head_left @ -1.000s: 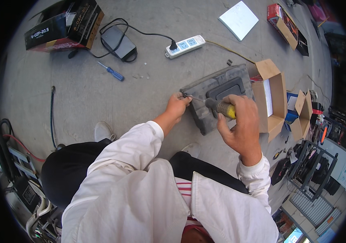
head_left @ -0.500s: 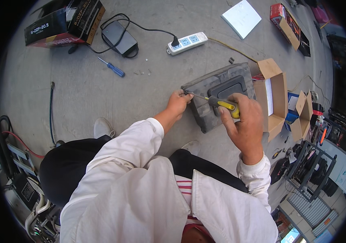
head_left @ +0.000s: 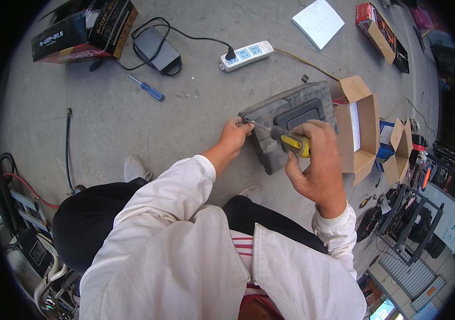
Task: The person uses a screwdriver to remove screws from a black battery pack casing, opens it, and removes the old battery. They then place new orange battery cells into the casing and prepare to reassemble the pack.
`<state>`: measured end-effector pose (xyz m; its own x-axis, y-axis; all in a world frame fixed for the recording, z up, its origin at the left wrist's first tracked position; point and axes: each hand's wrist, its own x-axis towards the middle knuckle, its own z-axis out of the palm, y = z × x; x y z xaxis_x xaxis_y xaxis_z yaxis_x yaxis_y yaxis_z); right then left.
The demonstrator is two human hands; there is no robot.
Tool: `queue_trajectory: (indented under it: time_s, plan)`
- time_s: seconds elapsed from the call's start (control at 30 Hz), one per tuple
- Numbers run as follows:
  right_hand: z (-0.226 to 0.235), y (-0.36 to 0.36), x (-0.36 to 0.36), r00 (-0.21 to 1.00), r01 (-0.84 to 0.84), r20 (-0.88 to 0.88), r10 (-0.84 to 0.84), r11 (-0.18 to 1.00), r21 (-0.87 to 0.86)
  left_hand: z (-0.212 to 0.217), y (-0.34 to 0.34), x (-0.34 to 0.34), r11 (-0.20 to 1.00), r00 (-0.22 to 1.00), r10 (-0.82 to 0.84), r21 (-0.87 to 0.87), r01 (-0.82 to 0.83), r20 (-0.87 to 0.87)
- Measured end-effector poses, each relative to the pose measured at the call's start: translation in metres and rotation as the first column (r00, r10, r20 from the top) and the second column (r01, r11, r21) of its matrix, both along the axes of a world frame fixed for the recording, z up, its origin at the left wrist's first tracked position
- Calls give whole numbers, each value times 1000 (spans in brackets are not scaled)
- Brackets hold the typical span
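In the head view, the right hand [head_left: 318, 162] wraps its grip closed around the handle of a yellow-and-black screwdriver [head_left: 294, 143]; compared with half a second ago, the handle sits slightly further left and the fingers curl more over it. The left hand [head_left: 234, 140] remains at the left corner of a dusty black rectangular plastic case [head_left: 266, 152], its fingertips drawn together by the screwdriver's tip; whether they pinch the shaft or the case I cannot tell. The case has not visibly moved and rests in front of the person, on the grey concrete floor [head_left: 110, 125].

Beyond it on the floor lie a blue-handled screwdriver [head_left: 150, 90], several small metal screws [head_left: 187, 96], a grey rectangular power adapter [head_left: 158, 50] with a looped black cable, a white power strip with blue sockets [head_left: 246, 55] and a flat white square box [head_left: 318, 24]. An open brown cardboard box [head_left: 365, 130] stands just right of the case; a black-and-red carton [head_left: 81, 34] is at upper left. A grey metal frame [head_left: 411, 224] stands at the right.
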<state>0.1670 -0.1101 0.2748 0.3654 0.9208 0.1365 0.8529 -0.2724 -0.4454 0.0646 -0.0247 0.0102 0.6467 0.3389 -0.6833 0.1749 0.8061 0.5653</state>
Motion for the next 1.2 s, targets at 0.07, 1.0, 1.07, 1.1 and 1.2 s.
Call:
queue_trajectory:
  time_s: [0.07,1.0,1.07,1.1,1.2]
  plan:
    - [2,0,-1,1000,22,7,-21,997,-71,0,-1,-1,1000,1000,8,-5,-8,0]
    - [1,-1,0,999,43,32,-43,999,-16,-3,0,-1,1000,1000,-28,-9,28,-4]
    - [-2,-7,1,994,108,47,-103,986,-125,-2,0,-1,1000,1000,-23,-14,23,0]
    - [-2,-7,3,996,72,59,-66,991,-114,-3,1,-1,1000,1000,-19,-14,19,4]
    - [-1,-4,4,998,-5,61,8,999,-40,-4,0,-2,1000,1000,-19,-14,19,5]
